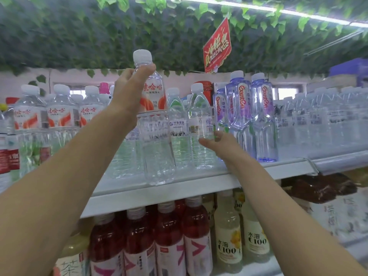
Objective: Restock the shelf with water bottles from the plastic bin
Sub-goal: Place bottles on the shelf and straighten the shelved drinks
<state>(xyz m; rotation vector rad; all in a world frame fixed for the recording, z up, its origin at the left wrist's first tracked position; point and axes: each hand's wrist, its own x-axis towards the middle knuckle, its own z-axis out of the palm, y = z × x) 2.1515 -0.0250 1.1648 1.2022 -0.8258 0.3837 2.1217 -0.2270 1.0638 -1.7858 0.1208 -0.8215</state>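
While our left hand (131, 90) has its grip clamped on the water bottle (154, 120) above the shelf (159, 194) edge, our loose-fingered right hand (217, 143) should nudge neighbours aside before we set it upright

Two hands (131, 90) are raised. Three purple Ganten bottles (262, 116) stand at the upper shelf (199, 188) front edge; one red sign (217, 46) hangs overhead.

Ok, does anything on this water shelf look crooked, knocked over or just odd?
Nothing looks spilled or toppled. One purple-tinted bottle leans against its neighbour instead of standing straight. The bottle in the left hand is still in the air, and the right hand touches a shelved clear bottle.
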